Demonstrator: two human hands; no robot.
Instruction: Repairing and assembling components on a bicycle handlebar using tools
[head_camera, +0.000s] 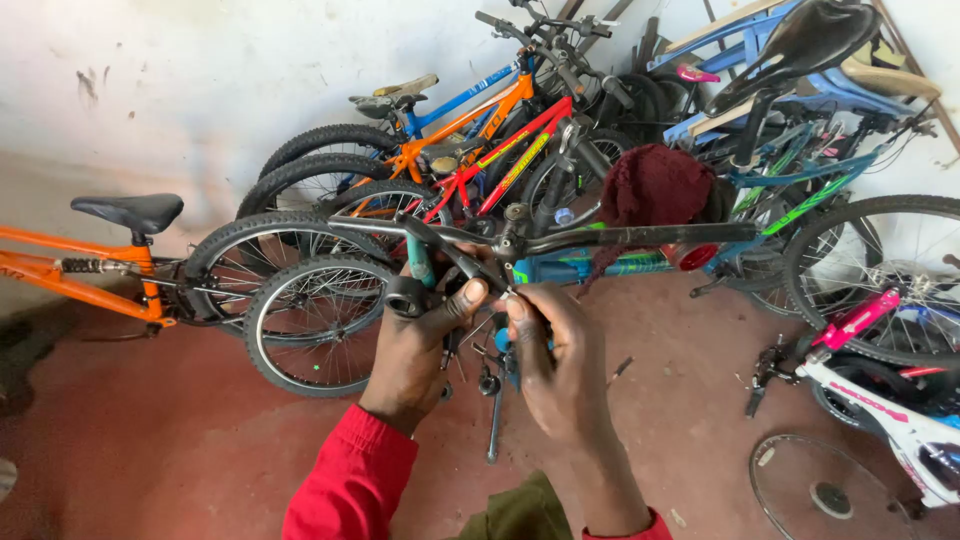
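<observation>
While both hands meet under the dark bar of a bicycle, the lines below tell how each one stands.

Left hand: the left hand (418, 345) is curled narrow around a black handlebar grip (408, 297), thumb laid along its top, and so it holds that grip.
Right hand: the right hand (553, 355) is pinched nearly closed, fingertips (512, 297) pressed together on a small metal part just under the clamp; what that part is cannot be told.
Handlebar: the handlebar (640, 235) runs level across the middle of the view, just above both hands, with a dark red knitted cap (655, 185) hung over it.
Brake lever: a teal-handled brake lever (420, 262) sits just beside the grip, touching the left thumb side.
Sleeves: red sleeves (350, 480) cover both forearms.
Floor: the red-brown floor (150, 440) lies below, a loose bare wheel rim (795, 490) on it at lower right.
Behind: an orange bicycle (90, 270) stands at left, and a row of bicycles (470, 130) leans on the pale wall (200, 70).
</observation>
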